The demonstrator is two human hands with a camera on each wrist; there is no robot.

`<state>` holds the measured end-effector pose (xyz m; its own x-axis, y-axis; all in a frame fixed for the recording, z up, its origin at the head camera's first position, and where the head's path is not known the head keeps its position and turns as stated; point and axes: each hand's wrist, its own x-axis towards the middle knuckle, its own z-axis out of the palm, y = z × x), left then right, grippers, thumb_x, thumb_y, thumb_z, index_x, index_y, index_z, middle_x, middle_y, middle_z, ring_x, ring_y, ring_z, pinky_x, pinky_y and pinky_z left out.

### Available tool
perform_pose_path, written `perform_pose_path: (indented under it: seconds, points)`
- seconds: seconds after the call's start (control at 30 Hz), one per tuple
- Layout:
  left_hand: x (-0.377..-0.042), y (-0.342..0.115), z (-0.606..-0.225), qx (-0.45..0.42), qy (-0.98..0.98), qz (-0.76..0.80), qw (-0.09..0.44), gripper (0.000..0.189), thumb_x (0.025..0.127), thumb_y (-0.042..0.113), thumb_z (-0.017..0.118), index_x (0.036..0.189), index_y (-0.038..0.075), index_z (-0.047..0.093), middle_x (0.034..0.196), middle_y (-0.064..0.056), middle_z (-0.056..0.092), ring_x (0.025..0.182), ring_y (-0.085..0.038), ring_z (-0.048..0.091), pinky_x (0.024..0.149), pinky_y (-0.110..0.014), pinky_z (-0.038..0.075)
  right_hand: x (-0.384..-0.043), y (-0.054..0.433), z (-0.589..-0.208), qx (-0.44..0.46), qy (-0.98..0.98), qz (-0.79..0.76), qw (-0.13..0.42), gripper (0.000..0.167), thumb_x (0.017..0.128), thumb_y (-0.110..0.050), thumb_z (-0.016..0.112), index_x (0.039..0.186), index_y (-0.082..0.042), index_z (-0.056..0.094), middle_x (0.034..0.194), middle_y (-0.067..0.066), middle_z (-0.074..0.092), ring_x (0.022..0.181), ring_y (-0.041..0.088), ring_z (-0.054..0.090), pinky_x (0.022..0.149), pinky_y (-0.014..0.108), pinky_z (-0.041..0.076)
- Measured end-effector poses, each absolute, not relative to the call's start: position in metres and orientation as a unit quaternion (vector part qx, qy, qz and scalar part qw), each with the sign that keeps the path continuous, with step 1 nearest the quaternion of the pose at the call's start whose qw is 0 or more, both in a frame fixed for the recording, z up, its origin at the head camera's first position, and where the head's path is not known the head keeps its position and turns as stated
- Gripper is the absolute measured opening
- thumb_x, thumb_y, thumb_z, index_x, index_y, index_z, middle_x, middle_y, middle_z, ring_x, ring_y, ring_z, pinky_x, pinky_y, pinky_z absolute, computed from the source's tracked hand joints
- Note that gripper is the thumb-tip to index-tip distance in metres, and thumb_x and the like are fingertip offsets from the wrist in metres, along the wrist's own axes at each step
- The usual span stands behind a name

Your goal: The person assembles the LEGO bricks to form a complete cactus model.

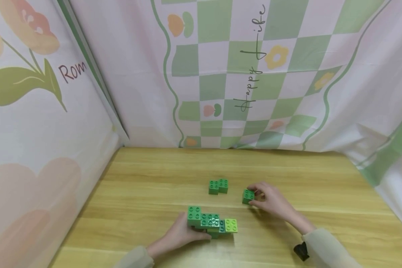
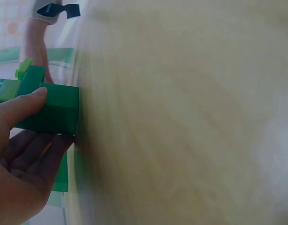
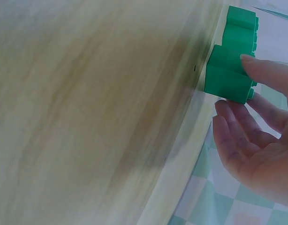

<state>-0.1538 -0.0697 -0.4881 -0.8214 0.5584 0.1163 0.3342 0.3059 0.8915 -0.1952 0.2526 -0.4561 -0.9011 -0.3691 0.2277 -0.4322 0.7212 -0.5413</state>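
Observation:
In the head view my left hand (image 1: 184, 233) grips a built piece of joined toy bricks (image 1: 209, 220). It is made of green bricks in several shades, with a lime brick (image 1: 231, 225) at its right end. The left wrist view shows the thumb pressed on a dark green brick (image 2: 62, 110) of this piece and the fingers beneath it. To the right and farther back, my right hand (image 1: 269, 199) pinches a single green brick (image 1: 248, 196) at the tabletop, studs up. In the right wrist view the thumb lies against that brick (image 3: 227, 77).
Two more green bricks (image 1: 218, 186) stand touching on the wooden table (image 1: 154, 178), left of the right hand. Patterned curtains (image 1: 214, 85) hang along the table's back and sides. A black object (image 1: 301, 251) is at the right sleeve.

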Motion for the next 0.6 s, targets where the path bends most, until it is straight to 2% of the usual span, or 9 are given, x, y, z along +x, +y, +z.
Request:
perform_pose_path:
  seconds: [0.13,0.37,0.6]
  points:
    - [-0.1547,-0.0693,-0.4882,0.278,0.793,0.529,0.116,0.064,0.072,0.017,0.086,0.130,0.017,0.061,0.127,0.010,0.068,0.119,-0.007,0.063,0.111,-0.032,0.047,-0.1956,0.2528,-0.4564,0.213,-0.925,0.310,0.051,0.036,0.079,-0.006,0.080,0.112,0.002,0.066,0.104,0.013,0.069,0.088,0.026,0.067,0.073,0.032,0.062]
    - [-0.1545,-0.0691,-0.4883,0.284,0.789,0.532,0.116,0.061,0.072,0.016,0.086,0.128,0.021,0.062,0.126,0.010,0.069,0.118,-0.007,0.063,0.111,-0.031,0.048,-0.1946,0.2533,-0.4565,0.216,-0.920,0.323,0.053,0.033,0.079,-0.003,0.079,0.109,0.003,0.066,0.101,0.011,0.069,0.086,0.023,0.067,0.073,0.030,0.063]
    - [-0.1548,-0.0695,-0.4894,0.285,0.785,0.536,0.120,0.064,0.073,0.016,0.086,0.131,0.017,0.060,0.128,0.010,0.068,0.120,-0.008,0.062,0.112,-0.032,0.046,-0.1906,0.2527,-0.4537,0.221,-0.912,0.340,0.056,0.035,0.077,-0.003,0.080,0.108,0.003,0.066,0.100,0.012,0.069,0.085,0.022,0.067,0.073,0.028,0.063]
